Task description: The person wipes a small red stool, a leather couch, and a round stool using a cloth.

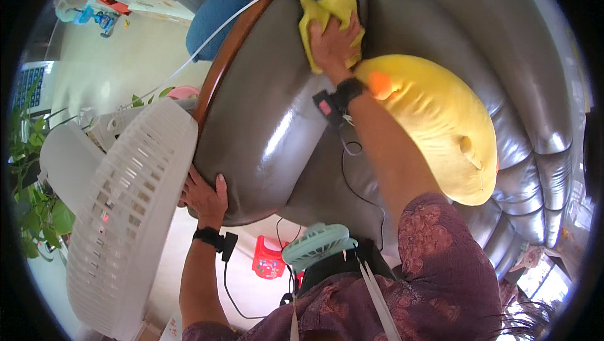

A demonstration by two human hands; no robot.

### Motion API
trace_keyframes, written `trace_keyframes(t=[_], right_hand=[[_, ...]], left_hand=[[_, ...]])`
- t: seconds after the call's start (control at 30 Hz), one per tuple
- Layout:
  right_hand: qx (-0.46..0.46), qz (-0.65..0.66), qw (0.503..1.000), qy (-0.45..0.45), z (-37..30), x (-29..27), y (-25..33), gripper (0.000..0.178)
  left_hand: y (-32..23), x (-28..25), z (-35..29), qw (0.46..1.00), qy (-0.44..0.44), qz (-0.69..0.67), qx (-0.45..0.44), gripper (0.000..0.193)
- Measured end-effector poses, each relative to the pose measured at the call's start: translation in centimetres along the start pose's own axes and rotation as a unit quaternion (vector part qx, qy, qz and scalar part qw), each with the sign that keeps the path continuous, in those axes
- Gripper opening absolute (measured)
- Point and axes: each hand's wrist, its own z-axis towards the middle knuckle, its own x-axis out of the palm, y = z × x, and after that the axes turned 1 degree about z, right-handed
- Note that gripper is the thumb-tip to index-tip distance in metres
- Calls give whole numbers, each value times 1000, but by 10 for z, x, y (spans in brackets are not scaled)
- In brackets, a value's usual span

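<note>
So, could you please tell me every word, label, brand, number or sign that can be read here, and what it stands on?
No text can be read clearly.
Blue gridded panel, far left: any print is too small and blurred.
Red plastic object on the floor: pale markings, too small to make out.
Red patch beside the wristband: too small to read.

Looks steeply down from head height onto the nearby sofa [415, 33], fisheye-wide; perhaps too bent near the rim to trust.
</note>
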Motion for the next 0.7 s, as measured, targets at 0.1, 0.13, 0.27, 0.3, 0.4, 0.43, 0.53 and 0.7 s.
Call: trace_keyframes(t=[0.1,0.13,0.27,0.3,0.4,0.43,0.53,0.7], right_hand=[[-21,-102,994,26,-97,31,-49,68],[-77,-190,979,-3,-131,43,-73,64],[62,-78,955,281,-307,40,-70,44],[11,-91,915,393,-346,24,-45,42],[-128,-74,880,452,-399,-7,-40,37],[-173,-91,867,458,-399,-14,-45,35],[-294,-246,807,450,-367,-24,-59,32],[-426,-486,731,218,-243,-21,-81,33]], left_hand=[[-12,1,2,999,22,37,-21,74],[-15,4,2,999,6,42,-2,73],[-14,9,1,999,-36,6,12,75],[0,7,-3,999,-31,26,6,75],[1,11,-1,999,-40,19,-9,74],[-1,11,1,999,-36,23,-11,74],[-7,18,0,998,-63,17,9,73],[0,20,0,997,-68,36,0,72]])
